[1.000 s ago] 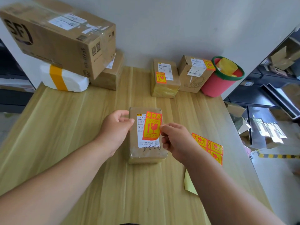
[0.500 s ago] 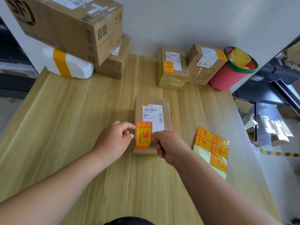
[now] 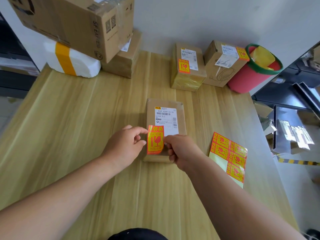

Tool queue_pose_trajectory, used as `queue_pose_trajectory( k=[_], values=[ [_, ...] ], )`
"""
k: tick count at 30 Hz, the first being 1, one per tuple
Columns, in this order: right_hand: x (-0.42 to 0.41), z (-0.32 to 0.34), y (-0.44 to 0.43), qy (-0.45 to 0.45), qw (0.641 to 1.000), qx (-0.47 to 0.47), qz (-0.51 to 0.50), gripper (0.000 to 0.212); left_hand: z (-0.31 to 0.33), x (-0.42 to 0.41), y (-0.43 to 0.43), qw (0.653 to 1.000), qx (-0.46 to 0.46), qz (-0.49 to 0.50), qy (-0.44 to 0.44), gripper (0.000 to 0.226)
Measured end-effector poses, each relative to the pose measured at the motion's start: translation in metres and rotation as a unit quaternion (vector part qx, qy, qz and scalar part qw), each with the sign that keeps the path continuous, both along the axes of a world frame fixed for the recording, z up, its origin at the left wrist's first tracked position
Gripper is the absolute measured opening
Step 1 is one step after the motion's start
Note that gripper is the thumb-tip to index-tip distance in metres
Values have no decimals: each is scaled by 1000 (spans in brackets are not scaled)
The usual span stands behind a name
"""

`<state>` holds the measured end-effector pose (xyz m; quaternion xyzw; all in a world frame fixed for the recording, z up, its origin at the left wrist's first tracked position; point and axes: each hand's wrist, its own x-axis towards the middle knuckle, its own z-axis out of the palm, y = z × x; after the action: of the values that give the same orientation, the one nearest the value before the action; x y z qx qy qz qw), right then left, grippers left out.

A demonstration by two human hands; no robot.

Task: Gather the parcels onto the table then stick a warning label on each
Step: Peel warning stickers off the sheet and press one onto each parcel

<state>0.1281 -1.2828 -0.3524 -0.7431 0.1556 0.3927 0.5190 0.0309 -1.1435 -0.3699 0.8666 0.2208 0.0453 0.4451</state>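
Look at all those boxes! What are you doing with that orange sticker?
A person pinches an orange warning label with the left hand and right hand, holding it at the near end of the flat parcel. At the back, the taped parcel and the headphone box already wear labels. A label sheet lies to the right.

Glossy orange-red warning label [image 3: 155, 140] catches the light against a flat parcel [image 3: 150, 110] of matt brown paper, whose white paper shipping slip [image 3: 166, 116] looks smooth and dull. The table [image 3: 78, 118] shows pale wood grain with a soft satin sheen. The sticker sheet [image 3: 228, 156] gleams on slick yellow backing. Also pictured: a matt cardboard box [image 3: 69, 19] sealed with shiny clear tape, a white foam package [image 3: 83, 66] banded in yellow tape, and a smooth red plastic bin [image 3: 245, 80]
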Motion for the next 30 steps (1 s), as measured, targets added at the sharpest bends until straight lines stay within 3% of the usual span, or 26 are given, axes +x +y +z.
queue_pose_trajectory(
  k=[11, 20, 30],
  values=[
    [0, 3, 1, -13, 1000, -13, -1, 17, -1, 4, -2, 1000, 2, 0, -12, 27],
    [-1, 1, 4, -35, 999, -37, 5, 15, 0, 7, -8, 996, 75, -33, -42, 32],
    [0, -1, 4, -38, 997, -64, 20, 12, -11, 7, -4, 993, 109, -43, -5, 38]
  ],
)
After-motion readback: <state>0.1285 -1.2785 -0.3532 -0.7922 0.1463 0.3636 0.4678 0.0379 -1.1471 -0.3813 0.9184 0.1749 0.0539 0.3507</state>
